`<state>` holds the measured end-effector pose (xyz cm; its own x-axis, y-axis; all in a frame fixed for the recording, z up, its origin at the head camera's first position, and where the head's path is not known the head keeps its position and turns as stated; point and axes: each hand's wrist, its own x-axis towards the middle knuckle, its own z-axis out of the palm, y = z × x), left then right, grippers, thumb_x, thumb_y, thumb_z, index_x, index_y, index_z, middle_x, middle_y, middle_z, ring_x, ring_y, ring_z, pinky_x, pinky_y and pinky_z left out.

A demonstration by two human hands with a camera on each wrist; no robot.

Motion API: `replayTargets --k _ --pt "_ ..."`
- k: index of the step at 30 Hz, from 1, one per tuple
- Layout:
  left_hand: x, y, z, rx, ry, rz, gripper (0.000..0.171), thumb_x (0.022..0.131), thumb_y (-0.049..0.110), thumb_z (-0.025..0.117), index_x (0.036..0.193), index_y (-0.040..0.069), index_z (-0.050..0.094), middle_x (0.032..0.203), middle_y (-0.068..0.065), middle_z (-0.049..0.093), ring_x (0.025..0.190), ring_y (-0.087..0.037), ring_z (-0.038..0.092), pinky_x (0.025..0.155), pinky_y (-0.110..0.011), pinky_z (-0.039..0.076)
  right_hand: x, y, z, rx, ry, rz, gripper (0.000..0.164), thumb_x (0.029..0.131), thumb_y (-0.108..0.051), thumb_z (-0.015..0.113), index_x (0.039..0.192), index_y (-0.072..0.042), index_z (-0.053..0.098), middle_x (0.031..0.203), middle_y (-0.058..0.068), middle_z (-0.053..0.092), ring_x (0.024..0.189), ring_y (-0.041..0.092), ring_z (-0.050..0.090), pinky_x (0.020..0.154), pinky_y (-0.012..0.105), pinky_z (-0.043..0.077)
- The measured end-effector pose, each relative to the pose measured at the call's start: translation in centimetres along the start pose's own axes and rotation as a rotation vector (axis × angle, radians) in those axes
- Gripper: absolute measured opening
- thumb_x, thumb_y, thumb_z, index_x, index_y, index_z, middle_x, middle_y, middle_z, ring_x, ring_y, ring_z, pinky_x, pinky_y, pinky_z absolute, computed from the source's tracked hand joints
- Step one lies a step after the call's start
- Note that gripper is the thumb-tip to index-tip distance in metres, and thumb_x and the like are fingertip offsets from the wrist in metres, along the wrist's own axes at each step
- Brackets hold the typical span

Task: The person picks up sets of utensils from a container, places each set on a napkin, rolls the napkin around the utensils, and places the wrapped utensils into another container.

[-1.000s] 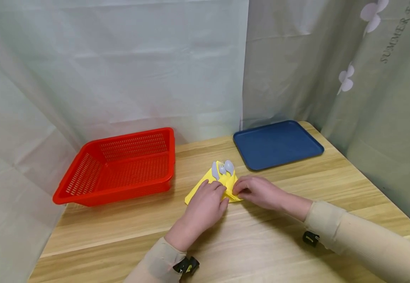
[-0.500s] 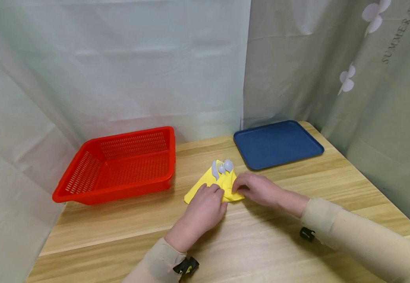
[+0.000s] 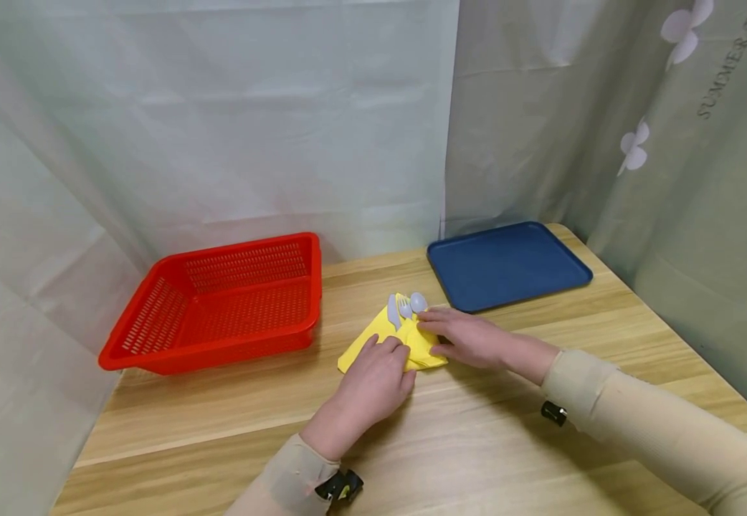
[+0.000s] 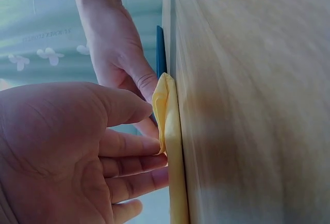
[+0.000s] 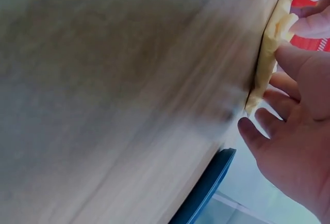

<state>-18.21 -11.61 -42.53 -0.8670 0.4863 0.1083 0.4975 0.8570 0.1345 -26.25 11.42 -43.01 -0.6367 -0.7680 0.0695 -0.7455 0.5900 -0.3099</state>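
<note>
A yellow napkin (image 3: 422, 346) lies on the wooden table, its right side folded over the lower part of the cutlery. The heads of a grey plastic knife (image 3: 393, 311), fork (image 3: 404, 308) and spoon (image 3: 418, 302) stick out at the far end; their handles are hidden under the fold. My left hand (image 3: 375, 378) rests its fingertips on the napkin's near part, fingers fairly straight in the left wrist view. From the right, my right hand (image 3: 470, 338) lays its extended fingers on the folded edge. In the right wrist view its fingertips touch the napkin (image 5: 268, 53) along its side.
A red perforated basket (image 3: 212, 347) stands at the back left of the table (image 3: 219, 416). At the back right lies a blue tray (image 3: 509, 265). Curtains (image 3: 270, 129) hang close behind the table and along both sides.
My right hand has gone from pinching the napkin's right edge to lying flatter on it, fingers farther out towards the spoon. The fold lies flatter; my left hand has stayed in place.
</note>
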Motion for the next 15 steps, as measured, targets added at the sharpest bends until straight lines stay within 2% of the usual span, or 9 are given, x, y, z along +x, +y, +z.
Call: replayTargets --k 3,5,7,10,12,15 --pt "0.02 0.04 -0.07 -0.001 -0.010 -0.007 0.038 0.106 0.030 0.074 0.131 0.000 0.073 0.129 -0.011 0.071 0.121 -0.029 0.068 0.124 -0.057 0.039 -0.13 0.07 0.01 -0.009 -0.005 0.019 0.055 0.108 -0.022 0.074 0.154 0.004 0.059 0.167 0.024 0.047 0.157 0.046 0.041 0.126 0.058 0.035" --pt "0.00 0.06 -0.11 -0.004 -0.007 -0.002 0.042 0.106 0.030 0.075 0.135 0.000 0.072 0.132 -0.012 0.070 0.123 -0.029 0.067 0.124 -0.057 0.039 -0.25 0.04 0.13 -0.021 0.023 0.019 0.054 0.107 -0.022 0.076 0.152 0.004 0.061 0.165 0.025 0.049 0.154 0.045 0.044 0.125 0.058 0.038" --pt "0.02 0.05 -0.13 -0.002 0.004 0.013 0.045 0.106 0.030 0.075 0.140 0.000 0.070 0.137 -0.012 0.069 0.127 -0.029 0.066 0.124 -0.056 0.040 -0.39 -0.03 0.30 -0.033 0.068 0.018 0.051 0.104 -0.022 0.080 0.147 0.003 0.066 0.159 0.024 0.055 0.147 0.044 0.051 0.120 0.056 0.044" --pt "0.06 0.02 -0.20 -0.005 0.026 0.049 0.051 0.105 0.029 0.075 0.147 0.000 0.066 0.145 -0.012 0.066 0.134 -0.030 0.063 0.125 -0.054 0.039 -0.53 -0.13 0.65 -0.053 0.132 0.033 0.043 0.101 -0.024 0.084 0.136 0.000 0.073 0.143 0.017 0.064 0.131 0.035 0.059 0.109 0.049 0.053" --pt "0.12 -0.04 -0.26 -0.007 0.034 0.072 0.054 0.105 0.028 0.076 0.151 0.001 0.064 0.149 -0.012 0.063 0.137 -0.030 0.061 0.125 -0.053 0.039 -0.58 -0.16 0.82 -0.050 0.159 0.055 0.038 0.100 -0.025 0.086 0.129 -0.002 0.075 0.134 0.011 0.067 0.122 0.031 0.060 0.103 0.046 0.055" --pt "0.13 -0.14 -0.34 -0.005 0.038 0.091 0.055 0.105 0.028 0.076 0.152 0.002 0.063 0.151 -0.011 0.063 0.138 -0.029 0.060 0.125 -0.052 0.039 -0.62 -0.21 0.90 -0.043 0.167 0.081 0.038 0.099 -0.026 0.086 0.127 -0.003 0.075 0.129 0.008 0.070 0.119 0.029 0.062 0.103 0.045 0.055"
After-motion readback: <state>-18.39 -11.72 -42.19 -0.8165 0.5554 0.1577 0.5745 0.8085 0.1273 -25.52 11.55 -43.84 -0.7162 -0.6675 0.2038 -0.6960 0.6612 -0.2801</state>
